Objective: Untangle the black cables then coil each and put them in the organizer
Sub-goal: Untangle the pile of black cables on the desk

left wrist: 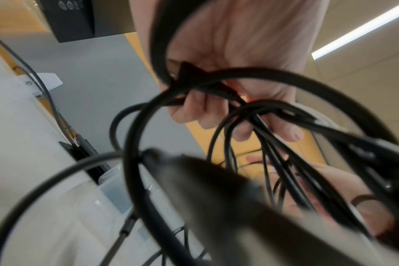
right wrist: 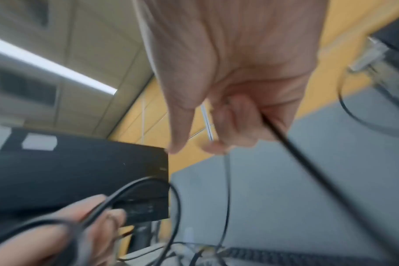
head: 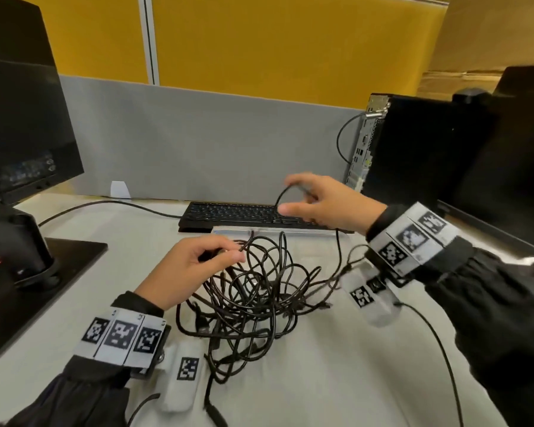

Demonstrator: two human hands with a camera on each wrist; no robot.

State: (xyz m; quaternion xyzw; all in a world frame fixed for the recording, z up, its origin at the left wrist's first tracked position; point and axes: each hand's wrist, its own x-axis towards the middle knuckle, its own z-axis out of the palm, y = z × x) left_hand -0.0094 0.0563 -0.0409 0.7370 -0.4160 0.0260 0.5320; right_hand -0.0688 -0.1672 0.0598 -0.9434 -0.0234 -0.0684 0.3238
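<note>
A tangle of black cables [head: 253,300] lies on the white desk, between my hands. My left hand [head: 198,263] grips a bunch of strands at the tangle's upper left; in the left wrist view its fingers [left wrist: 194,108] curl round several cables [left wrist: 273,111]. My right hand [head: 318,201] is raised over the keyboard and pinches a single cable loop [head: 282,192] lifted clear of the pile; in the right wrist view the strand [right wrist: 292,149] runs out of its curled fingers [right wrist: 232,115]. A clear plastic organizer [head: 278,231] sits just behind the tangle, mostly hidden.
A black keyboard [head: 238,212] lies behind the organizer, against a grey partition [head: 198,143]. A monitor on its stand [head: 19,149] fills the left; a computer tower [head: 413,149] and a second screen [head: 512,167] stand at right. A thin cable [head: 438,346] trails off the front right.
</note>
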